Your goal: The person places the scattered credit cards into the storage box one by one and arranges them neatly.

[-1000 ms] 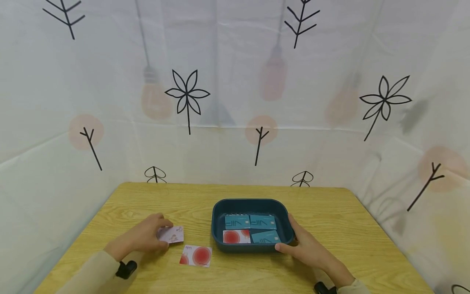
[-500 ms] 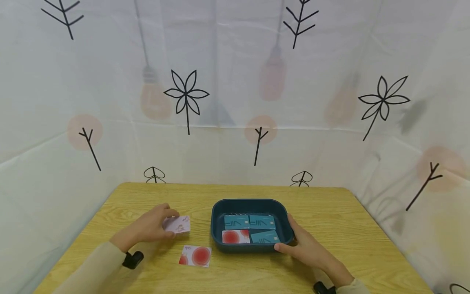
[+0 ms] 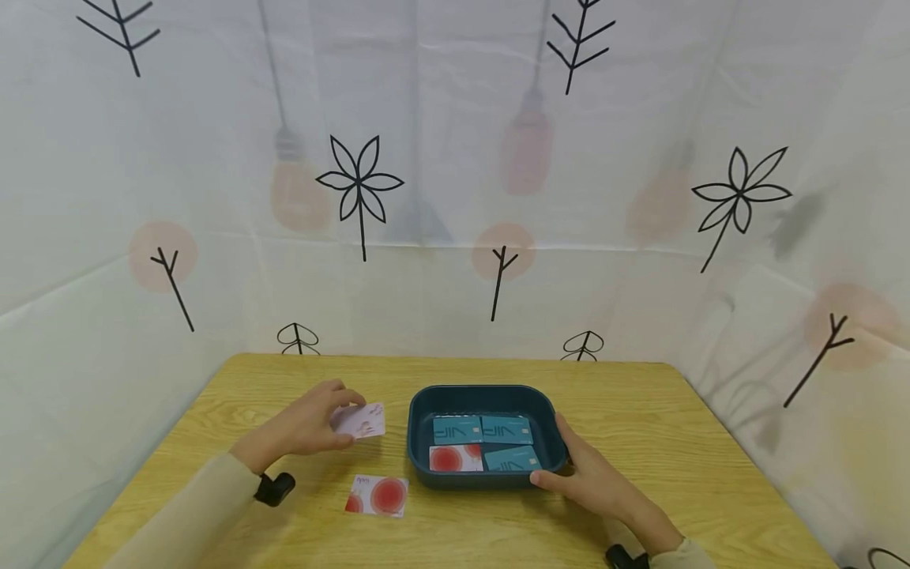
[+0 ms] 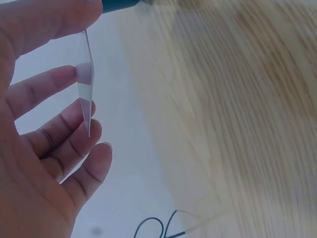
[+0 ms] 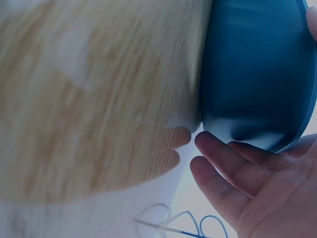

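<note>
My left hand pinches a pale lilac card between thumb and fingers, raised above the table left of a dark teal rectangular box. In the left wrist view the card shows nearly edge-on. At the box's near right corner, my right hand holds the box, its thumb against the front wall and its fingers along the right side. Inside lie several cards: teal ones marked VIP and one white card with red circles. A similar red-circled card lies on the table.
The wood-grain table ends at a white patterned cloth at the back and sides. The red-circled card on the table lies in front of the left hand, just left of the box.
My left hand has lifted the lilac card off the table and carried it right and away from me, towards the box. The right hand and box have stayed in place.
</note>
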A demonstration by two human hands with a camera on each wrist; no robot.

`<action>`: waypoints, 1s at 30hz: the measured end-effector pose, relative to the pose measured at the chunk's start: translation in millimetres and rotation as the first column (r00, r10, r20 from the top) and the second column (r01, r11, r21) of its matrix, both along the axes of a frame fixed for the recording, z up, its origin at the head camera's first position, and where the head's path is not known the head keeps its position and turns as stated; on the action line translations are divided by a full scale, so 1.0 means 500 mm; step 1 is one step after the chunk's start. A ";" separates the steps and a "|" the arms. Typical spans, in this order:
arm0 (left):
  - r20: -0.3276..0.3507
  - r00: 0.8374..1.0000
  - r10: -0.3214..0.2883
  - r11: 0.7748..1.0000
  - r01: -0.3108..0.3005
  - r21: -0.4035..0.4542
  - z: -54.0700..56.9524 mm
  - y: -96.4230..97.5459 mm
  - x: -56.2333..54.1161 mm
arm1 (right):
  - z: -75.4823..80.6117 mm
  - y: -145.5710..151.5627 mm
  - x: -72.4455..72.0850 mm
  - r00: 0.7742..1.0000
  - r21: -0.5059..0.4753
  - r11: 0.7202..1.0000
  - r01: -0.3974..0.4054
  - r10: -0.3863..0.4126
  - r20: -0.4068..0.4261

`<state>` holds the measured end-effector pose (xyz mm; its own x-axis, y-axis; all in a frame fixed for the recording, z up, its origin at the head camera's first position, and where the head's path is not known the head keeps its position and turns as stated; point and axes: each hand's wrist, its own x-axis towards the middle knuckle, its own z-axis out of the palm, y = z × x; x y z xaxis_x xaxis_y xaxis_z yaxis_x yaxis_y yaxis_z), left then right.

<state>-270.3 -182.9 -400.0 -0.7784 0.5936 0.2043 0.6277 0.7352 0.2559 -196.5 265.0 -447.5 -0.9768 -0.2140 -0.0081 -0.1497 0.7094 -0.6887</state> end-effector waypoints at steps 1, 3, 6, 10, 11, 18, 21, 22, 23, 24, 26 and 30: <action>-0.001 1.000 -0.004 1.000 0.004 0.003 0.002 0.004 -0.001 | 0.000 0.000 0.000 1.000 -0.001 1.000 0.002 -0.002 0.002; 0.002 1.000 -0.007 1.000 0.007 0.008 0.005 0.011 -0.003 | 0.000 0.000 0.000 1.000 -0.002 1.000 0.002 -0.002 0.002; 0.003 1.000 -0.011 1.000 0.011 0.015 0.008 0.023 -0.007 | 0.000 0.000 0.000 1.000 -0.007 1.000 0.000 0.000 0.001; 0.004 1.000 -0.015 1.000 0.015 0.026 0.013 0.037 -0.012 | 0.000 0.000 0.000 1.000 -0.013 1.000 -0.003 0.003 0.001; 0.005 1.000 -0.017 0.999 0.017 0.029 0.014 0.041 -0.013 | 0.000 0.000 0.000 1.000 -0.013 1.000 -0.004 0.004 0.001; 0.022 1.000 -0.021 0.999 0.021 0.038 0.026 0.076 -0.017 | 0.002 0.000 0.001 1.000 -0.014 1.000 -0.002 0.002 -0.001; 0.029 0.999 -0.016 0.999 0.015 0.036 0.028 0.093 -0.019 | 0.002 0.000 0.001 1.000 -0.009 1.000 0.000 0.000 -0.006; 0.032 0.999 -0.016 0.999 0.015 0.039 0.029 0.099 -0.020 | 0.002 0.000 0.001 1.000 -0.008 1.000 0.000 0.000 -0.007; 0.035 0.999 -0.017 0.999 0.015 0.042 0.030 0.104 -0.021 | 0.002 0.000 0.001 1.000 -0.008 1.000 -0.002 0.002 -0.008; 0.036 0.999 -0.019 0.999 0.017 0.042 0.031 0.110 -0.022 | 0.001 0.000 0.001 1.000 -0.009 1.000 -0.003 0.003 -0.010; 0.040 0.999 -0.024 0.999 0.022 0.042 0.033 0.120 -0.024 | 0.000 0.000 0.001 1.000 -0.007 1.000 -0.006 0.006 -0.013; 0.036 0.998 -0.044 0.999 0.043 0.022 0.034 0.140 -0.030 | -0.001 0.000 0.001 1.000 -0.012 1.000 -0.006 0.006 -0.007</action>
<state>-285.1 -112.8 -382.9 -0.7589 0.6232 0.1889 0.6492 0.7014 0.2944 -196.2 265.1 -448.2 -0.9756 -0.2198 0.0011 -0.1585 0.7000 -0.6964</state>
